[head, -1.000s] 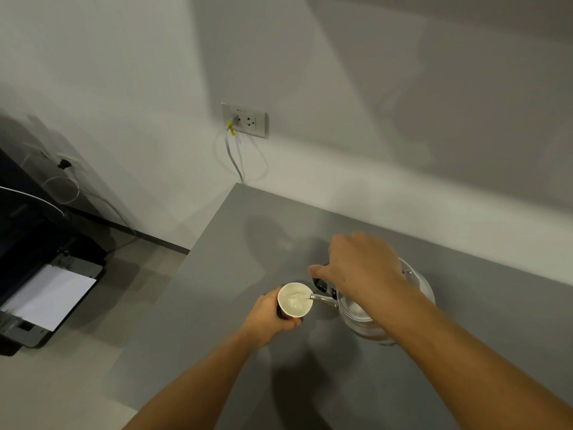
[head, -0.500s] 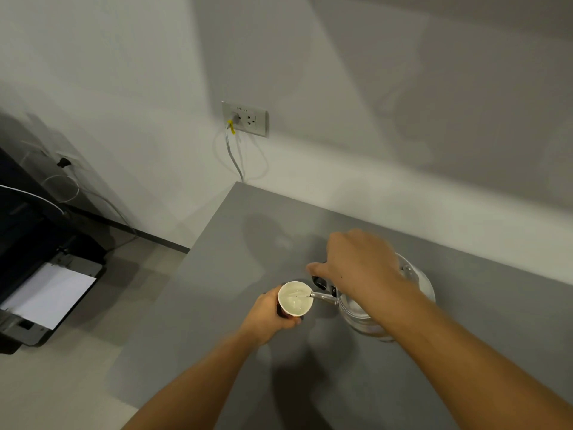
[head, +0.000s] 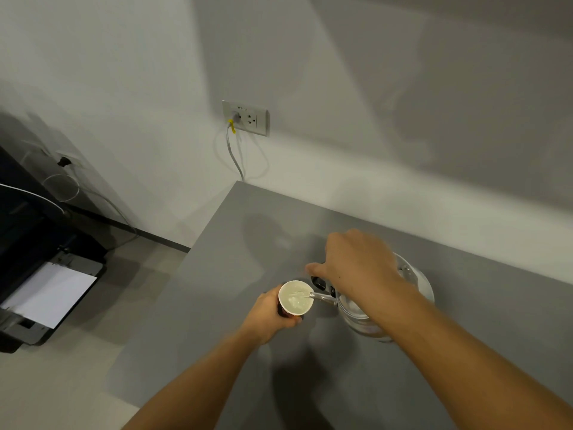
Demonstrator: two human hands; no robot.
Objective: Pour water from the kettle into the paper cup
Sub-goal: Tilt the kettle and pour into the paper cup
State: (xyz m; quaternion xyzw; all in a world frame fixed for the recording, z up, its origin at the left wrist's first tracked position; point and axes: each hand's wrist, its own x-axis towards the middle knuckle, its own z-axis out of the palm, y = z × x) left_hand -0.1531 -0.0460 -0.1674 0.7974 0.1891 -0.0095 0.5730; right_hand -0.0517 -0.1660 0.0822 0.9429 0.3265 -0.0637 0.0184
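A paper cup with a white inside and dark outer wall is held over the grey table; my left hand is wrapped round it from below left. A metal kettle is tilted to the left, its thin spout reaching over the cup's right rim. Water shimmers inside the cup. My right hand grips the kettle's black handle from above and hides most of the lid.
The table's left edge drops to a pale floor. A black printer with white paper stands on the floor at left. A wall socket with a plugged cable is behind the table's far corner.
The cup and the kettle stay almost in place. My right hand has risen slightly, tipping the kettle a little more towards the cup.
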